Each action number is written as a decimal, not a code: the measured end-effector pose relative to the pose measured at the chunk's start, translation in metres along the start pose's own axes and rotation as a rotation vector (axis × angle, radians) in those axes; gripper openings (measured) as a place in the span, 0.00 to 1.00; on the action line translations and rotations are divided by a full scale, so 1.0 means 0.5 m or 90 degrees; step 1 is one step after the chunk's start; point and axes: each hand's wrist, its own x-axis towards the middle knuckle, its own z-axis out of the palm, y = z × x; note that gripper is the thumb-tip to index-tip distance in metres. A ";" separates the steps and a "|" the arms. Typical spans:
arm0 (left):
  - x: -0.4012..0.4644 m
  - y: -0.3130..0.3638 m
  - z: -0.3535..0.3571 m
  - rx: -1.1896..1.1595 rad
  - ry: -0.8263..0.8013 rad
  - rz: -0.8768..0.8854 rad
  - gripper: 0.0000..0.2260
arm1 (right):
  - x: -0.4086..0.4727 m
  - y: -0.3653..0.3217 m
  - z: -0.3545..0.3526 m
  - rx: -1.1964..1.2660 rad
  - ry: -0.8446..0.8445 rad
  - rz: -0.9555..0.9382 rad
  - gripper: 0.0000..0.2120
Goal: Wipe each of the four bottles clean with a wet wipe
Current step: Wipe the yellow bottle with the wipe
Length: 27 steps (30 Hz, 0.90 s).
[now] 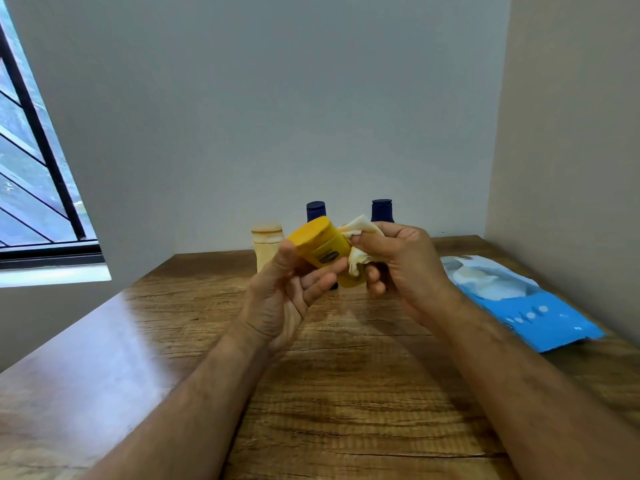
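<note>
Left hand (277, 299) grips a glossy yellow plastic bottle (322, 249), tilted above the wood-grain desk (346, 393). Right hand (401, 265) pinches a crumpled white wipe (360, 237) against it. 3 bottles stand along the far edge: cream (266, 247), 2 blue-capped (316, 210) (381, 209).

A brown wood-grain table (346, 393) carries a cream plastic bottle (265, 249) and two dark-blue-capped bottles (316, 210) (382, 209) standing near the wall; a blue wet-wipe packet (526, 306) lies flat at its right edge.

both hands (284, 289) (398, 261) raised, fingers curled, gripping
</note>
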 end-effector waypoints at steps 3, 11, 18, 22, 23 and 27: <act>0.000 -0.001 0.005 0.089 0.012 -0.012 0.19 | 0.004 0.003 -0.008 -0.049 0.022 -0.006 0.06; 0.014 -0.012 -0.002 0.285 0.124 0.081 0.15 | -0.006 0.000 0.007 -0.063 0.003 -0.065 0.08; 0.014 -0.023 0.009 0.252 0.109 0.043 0.10 | -0.006 0.008 0.011 -0.171 0.033 -0.090 0.07; 0.016 -0.014 -0.001 0.213 0.114 0.053 0.11 | -0.016 0.007 0.018 -0.227 -0.091 -0.065 0.02; 0.015 -0.013 -0.003 0.201 0.115 0.048 0.14 | -0.017 0.006 0.017 -0.230 -0.129 -0.048 0.02; 0.016 -0.017 0.003 0.204 0.108 0.060 0.17 | -0.020 -0.001 0.017 -0.212 -0.107 -0.067 0.05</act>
